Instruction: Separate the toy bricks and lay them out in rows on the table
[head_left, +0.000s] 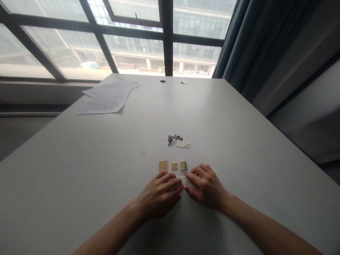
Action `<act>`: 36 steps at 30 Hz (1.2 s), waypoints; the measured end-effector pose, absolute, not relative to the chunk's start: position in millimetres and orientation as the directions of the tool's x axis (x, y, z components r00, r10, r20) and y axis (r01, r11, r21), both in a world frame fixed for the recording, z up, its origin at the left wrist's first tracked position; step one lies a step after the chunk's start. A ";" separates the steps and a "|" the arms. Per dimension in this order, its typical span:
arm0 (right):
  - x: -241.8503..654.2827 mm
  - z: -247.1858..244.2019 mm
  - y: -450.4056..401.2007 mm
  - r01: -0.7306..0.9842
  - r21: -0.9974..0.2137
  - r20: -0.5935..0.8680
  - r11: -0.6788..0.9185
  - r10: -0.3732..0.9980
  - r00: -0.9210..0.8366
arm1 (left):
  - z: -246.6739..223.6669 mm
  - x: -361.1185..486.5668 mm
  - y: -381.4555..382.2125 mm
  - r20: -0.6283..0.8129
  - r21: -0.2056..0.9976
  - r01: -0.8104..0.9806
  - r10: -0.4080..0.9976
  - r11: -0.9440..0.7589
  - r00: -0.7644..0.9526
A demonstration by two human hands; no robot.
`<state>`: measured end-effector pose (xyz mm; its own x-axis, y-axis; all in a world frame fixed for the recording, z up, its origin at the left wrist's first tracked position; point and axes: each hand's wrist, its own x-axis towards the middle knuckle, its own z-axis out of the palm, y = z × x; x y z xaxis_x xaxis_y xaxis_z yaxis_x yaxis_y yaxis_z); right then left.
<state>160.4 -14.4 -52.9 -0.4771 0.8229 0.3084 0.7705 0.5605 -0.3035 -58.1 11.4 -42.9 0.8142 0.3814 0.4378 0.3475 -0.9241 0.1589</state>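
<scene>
A small white studded toy brick plate (183,181) lies between my two hands, partly covered by fingers. My left hand (164,193) reaches it from the left, its fingers curled and the tips at the plate's edge. From the other side, the thumb and forefinger of my right hand (205,186) close round its right edge. Just beyond the fingers are a tan studded plate (163,165), a smaller tan plate (174,166) and a tan plate with a grey strip along its right side (183,165). My left thumb is hidden.
Farther up the white table (119,141) lies a pile of small grey and black pieces (174,139), with white pieces (182,143) beside it. Printed papers (108,97) overlap at the far left. Windows stand behind, and a blue curtain (247,46) hangs at right.
</scene>
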 end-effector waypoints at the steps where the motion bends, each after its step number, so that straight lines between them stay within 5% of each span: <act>1: 160.3 -52.7 -14.3 0.771 -0.302 0.309 0.561 0.823 -0.477 | -42.4 -57.8 11.2 0.439 0.153 0.350 0.381 -0.924 0.814; 28: 159.4 -50.1 -15.0 0.758 -0.268 0.289 0.595 0.800 -0.526 | -42.8 -58.4 11.3 0.410 0.169 0.366 0.403 -0.915 0.818; 36: 163.6 -52.4 -15.5 0.705 -0.349 0.476 0.617 0.765 -0.434 | -35.8 -63.9 18.6 0.474 0.237 0.389 0.455 -0.890 0.754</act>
<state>163.6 -15.5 -52.4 -0.4342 0.7650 0.4756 0.7051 0.6172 -0.3492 -63.9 18.6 -35.8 0.7537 0.4552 0.4740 0.3885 -0.8904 0.2372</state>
